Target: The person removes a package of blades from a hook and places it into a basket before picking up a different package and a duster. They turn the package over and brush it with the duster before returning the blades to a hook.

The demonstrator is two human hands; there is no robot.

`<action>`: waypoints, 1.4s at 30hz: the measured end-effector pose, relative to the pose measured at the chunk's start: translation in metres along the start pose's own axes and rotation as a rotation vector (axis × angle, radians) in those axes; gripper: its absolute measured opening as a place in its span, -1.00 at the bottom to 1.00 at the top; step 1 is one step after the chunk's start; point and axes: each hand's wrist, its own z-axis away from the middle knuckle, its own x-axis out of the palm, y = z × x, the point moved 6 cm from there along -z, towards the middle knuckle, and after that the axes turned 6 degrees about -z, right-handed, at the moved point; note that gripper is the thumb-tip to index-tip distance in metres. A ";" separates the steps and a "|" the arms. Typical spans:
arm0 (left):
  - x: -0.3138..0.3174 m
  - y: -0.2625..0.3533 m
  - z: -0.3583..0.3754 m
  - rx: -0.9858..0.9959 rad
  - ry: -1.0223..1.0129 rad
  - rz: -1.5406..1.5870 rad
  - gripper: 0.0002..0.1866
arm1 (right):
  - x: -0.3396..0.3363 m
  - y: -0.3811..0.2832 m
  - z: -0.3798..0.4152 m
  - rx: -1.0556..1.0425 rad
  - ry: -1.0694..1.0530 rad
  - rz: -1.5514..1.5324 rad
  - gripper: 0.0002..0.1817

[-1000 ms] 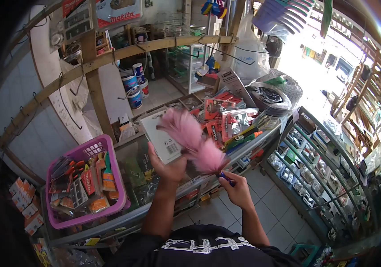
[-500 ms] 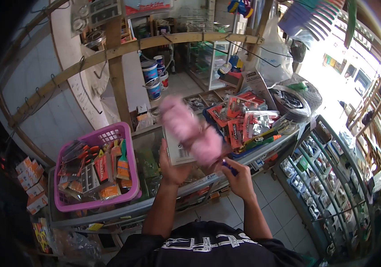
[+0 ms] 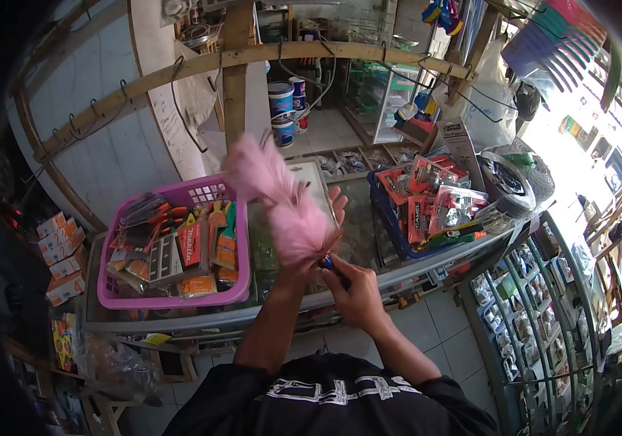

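- The glass display counter [image 3: 369, 280] runs across the view in front of the person; both forearms reach up over its near edge.
- On its left part stands a purple plastic basket [image 3: 234, 294] full of packaged tools and paint brushes; on its right part a blue tray [image 3: 382, 218] holds red blister-packed goods.
- Between those two, above the bare glass, is the pink feather duster [image 3: 285, 207]. Its long axis slants from the dark blue handle end low and near the body up and away to the left, so the blurred feather tip hangs over the basket's far right corner.
- Behind the feathers a flat white packaged item [image 3: 316, 178] stands on edge, its face turned toward the duster; most of it is hidden.
- The left hand [image 3: 334, 207] is the farther of the two. Its fingers are spread and show at the package's right edge, apparently propping it; the palm is hidden, so I cannot tell how firm the hold is.
- The right hand [image 3: 354, 291] is nearer the body, clenched around the duster's handle at the lower end, just right of the left forearm, so the feathers lie up and left of it.
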 end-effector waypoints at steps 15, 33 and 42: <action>-0.001 0.016 0.007 0.029 -0.030 -0.126 -0.11 | -0.007 0.019 -0.010 -0.063 -0.041 -0.084 -0.76; 0.001 0.032 0.019 0.095 0.107 -0.299 -0.04 | -0.038 0.044 -0.006 0.110 -0.095 0.049 -0.56; -0.004 0.030 0.008 0.105 0.146 0.220 -0.03 | -0.067 0.051 0.015 0.290 -0.071 0.059 -0.66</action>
